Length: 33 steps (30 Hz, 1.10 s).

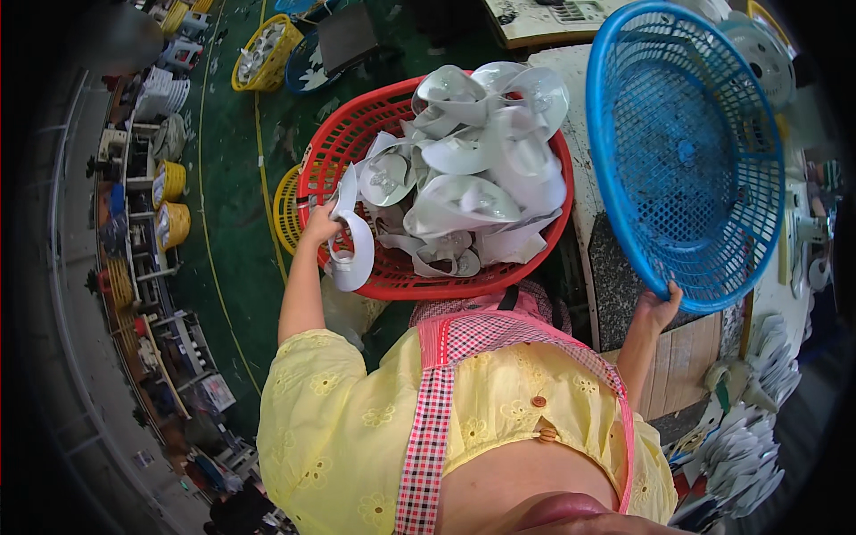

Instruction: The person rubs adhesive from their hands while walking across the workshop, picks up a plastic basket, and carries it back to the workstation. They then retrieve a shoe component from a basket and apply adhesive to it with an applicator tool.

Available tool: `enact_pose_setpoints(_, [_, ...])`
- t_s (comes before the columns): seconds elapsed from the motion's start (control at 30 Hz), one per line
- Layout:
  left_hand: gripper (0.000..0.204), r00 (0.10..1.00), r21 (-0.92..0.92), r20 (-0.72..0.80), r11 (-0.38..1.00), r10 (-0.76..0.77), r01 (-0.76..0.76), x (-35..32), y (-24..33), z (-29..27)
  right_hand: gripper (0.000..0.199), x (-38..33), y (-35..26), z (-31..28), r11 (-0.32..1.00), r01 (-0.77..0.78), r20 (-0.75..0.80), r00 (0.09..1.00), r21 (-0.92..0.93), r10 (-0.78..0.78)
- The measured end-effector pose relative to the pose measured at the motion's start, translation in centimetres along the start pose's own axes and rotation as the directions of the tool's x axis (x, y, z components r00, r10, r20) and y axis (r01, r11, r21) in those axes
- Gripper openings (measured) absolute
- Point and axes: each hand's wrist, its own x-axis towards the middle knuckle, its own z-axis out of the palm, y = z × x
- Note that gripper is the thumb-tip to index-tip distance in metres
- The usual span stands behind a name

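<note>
In front of me is a red plastic basket, piled with curved white pieces that have clear, shiny parts. My left hand is at the basket's left rim, its fingers closed round a white curved, visor-like piece that hangs partly over the edge. On the right, a round blue plastic basket is tilted up on its side with its open mouth towards me. My right hand grips the lower rim of this blue basket. Only some dark bits and dirt show on its mesh bottom.
A pale worktable stands to the right, with stacked white pieces near its close end. Yellow baskets and a dark stool are on the green floor. Cluttered shelving runs along the left.
</note>
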Motion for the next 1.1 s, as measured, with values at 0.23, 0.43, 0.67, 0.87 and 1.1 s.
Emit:
enact_pose_setpoints(0.23, [0.070, 0.986, -0.521, -0.111, 0.852, -0.127, 0.051, 0.9, -2.3, 2.0, 0.043, 3.1, 1.3, 2.1, 0.970, 0.081, -0.114, 0.988, -0.228, -0.109])
enact_pose_setpoints(0.43, [0.065, 0.996, 0.328, -0.052, 0.941, -0.068, 0.082, -0.4, 2.5, -0.7, 0.045, -2.4, 1.2, 2.8, 0.759, -0.265, 0.026, 0.937, -0.595, 0.348])
enact_pose_setpoints(0.67, [0.029, 0.918, 0.187, -0.388, 0.982, 0.081, -0.008, -1.5, 1.9, -1.0, 0.051, -1.9, 13.6, 10.2, 0.448, 0.565, 0.719, 0.588, -0.693, 0.370])
enact_pose_setpoints(0.87, [0.027, 0.910, 0.049, -0.415, 0.999, 0.004, 0.018, -7.0, -3.0, 0.8, 0.070, -3.1, 21.9, 14.0, 0.589, 0.424, 0.724, 0.449, -0.688, 0.523])
enact_pose_setpoints(1.1, [0.033, 0.845, -0.554, -0.393, 0.827, -0.362, 0.096, -9.8, -15.7, 3.7, 0.088, -16.9, 23.8, 18.0, 0.307, 0.875, 0.777, 0.114, -0.373, 0.619])
